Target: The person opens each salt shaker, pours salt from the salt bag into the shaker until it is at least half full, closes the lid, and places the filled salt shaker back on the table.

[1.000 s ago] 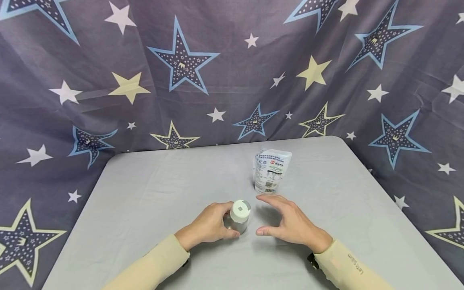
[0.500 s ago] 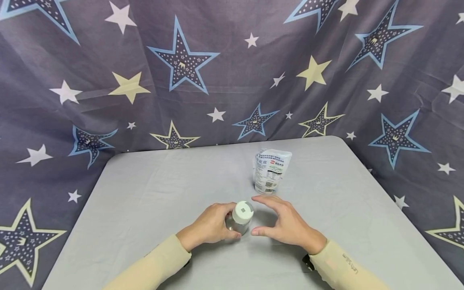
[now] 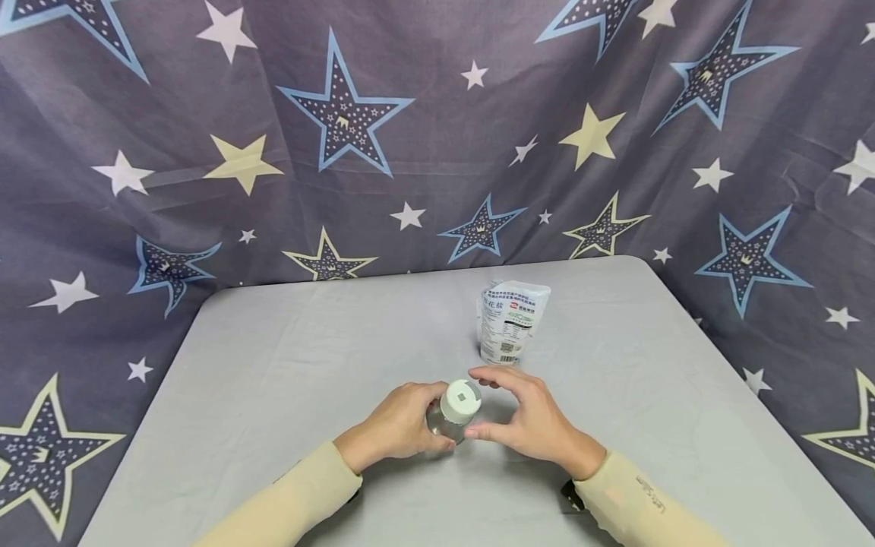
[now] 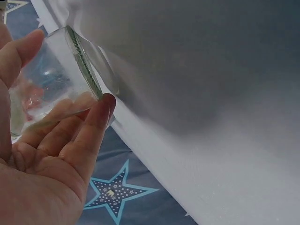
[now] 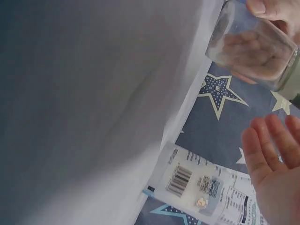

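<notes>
My left hand (image 3: 403, 422) grips a clear jar (image 3: 444, 425) with a pale green-white lid (image 3: 461, 401), thumb and fingers around its body. The left wrist view shows the see-through wall of the jar (image 4: 51, 84), with the fingers (image 4: 86, 140) reaching along it to the base edge. To the right of the jar my right hand (image 3: 529, 418) forms a wide C, its fingers spread from the thumb at the lid's level. In the right wrist view the fingers of that hand (image 5: 281, 164) are extended below the lid (image 5: 291, 82), apart from it.
A white printed pouch (image 3: 513, 323) stands upright on the grey-covered table (image 3: 307, 349), just behind my right hand. Around the table's back and sides hangs a dark curtain (image 3: 424, 137) with a star pattern.
My right hand has moved left toward the jar, narrowing the gap to the lid. The jar in my left hand has tipped slightly and shifted a little right. The pouch has stayed put.
</notes>
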